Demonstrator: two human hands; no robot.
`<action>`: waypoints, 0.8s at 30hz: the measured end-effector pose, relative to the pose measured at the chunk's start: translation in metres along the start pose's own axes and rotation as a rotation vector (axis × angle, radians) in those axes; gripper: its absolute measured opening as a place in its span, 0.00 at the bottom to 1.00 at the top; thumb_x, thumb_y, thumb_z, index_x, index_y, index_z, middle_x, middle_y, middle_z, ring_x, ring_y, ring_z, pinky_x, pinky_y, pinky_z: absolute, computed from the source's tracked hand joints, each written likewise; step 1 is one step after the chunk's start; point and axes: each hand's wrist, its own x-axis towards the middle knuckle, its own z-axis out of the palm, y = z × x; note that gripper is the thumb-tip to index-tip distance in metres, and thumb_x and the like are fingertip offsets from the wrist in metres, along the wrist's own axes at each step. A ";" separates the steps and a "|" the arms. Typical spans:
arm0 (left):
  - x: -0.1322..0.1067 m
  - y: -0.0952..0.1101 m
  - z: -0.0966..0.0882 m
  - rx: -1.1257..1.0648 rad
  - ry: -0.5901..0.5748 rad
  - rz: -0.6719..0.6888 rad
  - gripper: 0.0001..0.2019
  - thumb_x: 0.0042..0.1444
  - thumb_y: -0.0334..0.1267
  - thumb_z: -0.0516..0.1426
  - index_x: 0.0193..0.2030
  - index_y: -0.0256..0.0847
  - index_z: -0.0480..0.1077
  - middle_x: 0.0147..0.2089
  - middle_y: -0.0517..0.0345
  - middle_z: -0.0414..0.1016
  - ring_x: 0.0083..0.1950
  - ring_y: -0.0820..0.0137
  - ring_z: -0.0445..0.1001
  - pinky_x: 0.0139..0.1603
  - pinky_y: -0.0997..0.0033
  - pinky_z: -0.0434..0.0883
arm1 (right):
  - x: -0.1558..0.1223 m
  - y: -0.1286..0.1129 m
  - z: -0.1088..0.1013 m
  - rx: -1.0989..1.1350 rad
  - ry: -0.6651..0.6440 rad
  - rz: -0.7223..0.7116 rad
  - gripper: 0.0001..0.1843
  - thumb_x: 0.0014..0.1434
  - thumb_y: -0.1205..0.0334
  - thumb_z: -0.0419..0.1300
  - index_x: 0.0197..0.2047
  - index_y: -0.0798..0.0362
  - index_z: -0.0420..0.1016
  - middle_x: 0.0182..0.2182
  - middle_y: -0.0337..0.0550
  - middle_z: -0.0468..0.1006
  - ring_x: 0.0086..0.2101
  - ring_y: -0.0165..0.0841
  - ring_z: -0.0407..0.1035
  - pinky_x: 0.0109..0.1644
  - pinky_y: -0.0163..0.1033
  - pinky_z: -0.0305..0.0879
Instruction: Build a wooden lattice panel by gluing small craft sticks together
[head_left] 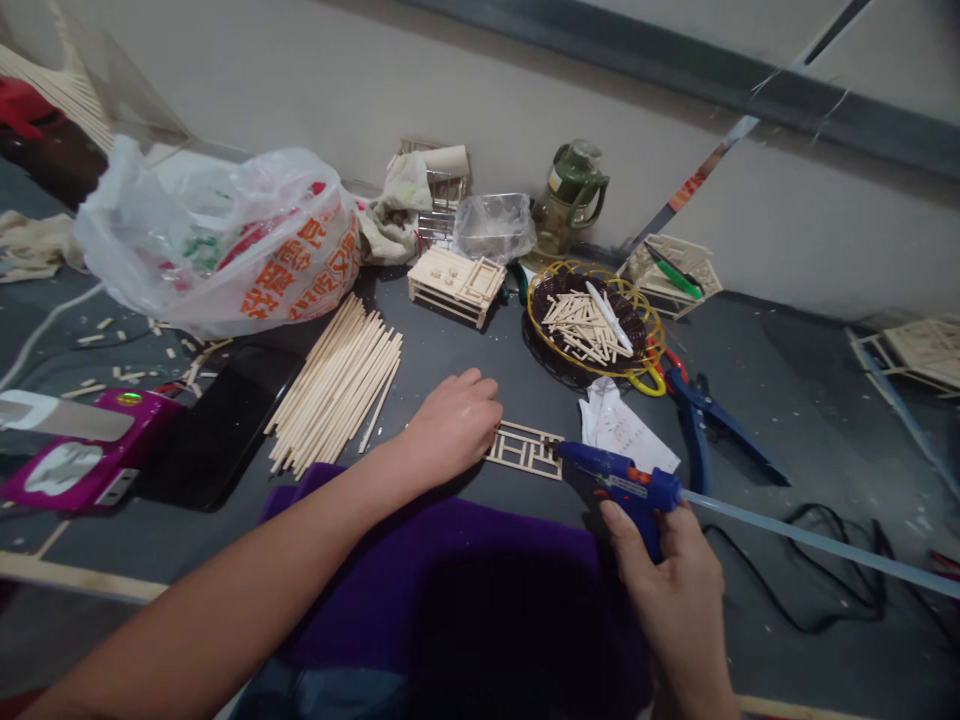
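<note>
My right hand [671,590] is wrapped round the grip of a blue hot glue gun [611,470], with a long translucent glue stick [810,545] running out of its back. The gun's nozzle is at the right end of a small flat frame of wooden sticks [529,452] on the table; whether it touches the wood I cannot tell. My left hand [457,415] is closed over the frame's left end, its fingertips partly hidden. To the left of that hand lies a pile of loose wooden sticks [337,390].
Behind the frame stand a small stick-built piece [457,285] and a basket [660,335] holding short sticks and a white pen. Pliers [724,425], a white paper [626,425] and a black cable [802,625] lie right. Left are a plastic bag [225,240], black phone [225,425] and purple box [97,450].
</note>
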 end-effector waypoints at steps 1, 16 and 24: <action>0.000 0.000 0.000 -0.002 0.001 0.000 0.11 0.60 0.31 0.53 0.27 0.38 0.71 0.35 0.51 0.70 0.40 0.64 0.62 0.38 0.64 0.60 | 0.000 0.001 0.000 -0.002 0.001 0.005 0.24 0.57 0.40 0.58 0.45 0.52 0.74 0.37 0.46 0.81 0.36 0.41 0.74 0.33 0.39 0.65; 0.001 0.001 -0.002 -0.013 -0.014 -0.010 0.11 0.60 0.31 0.52 0.28 0.37 0.72 0.35 0.51 0.71 0.41 0.64 0.63 0.39 0.64 0.61 | -0.001 0.000 -0.004 0.017 -0.023 0.016 0.25 0.56 0.40 0.59 0.46 0.52 0.74 0.38 0.46 0.81 0.37 0.40 0.75 0.35 0.38 0.66; -0.002 -0.016 -0.011 -0.271 0.003 -0.075 0.12 0.59 0.27 0.51 0.37 0.39 0.76 0.38 0.55 0.74 0.43 0.67 0.67 0.45 0.69 0.64 | 0.000 -0.013 0.001 0.122 -0.058 0.053 0.24 0.55 0.41 0.60 0.44 0.52 0.74 0.32 0.43 0.81 0.33 0.38 0.75 0.36 0.39 0.67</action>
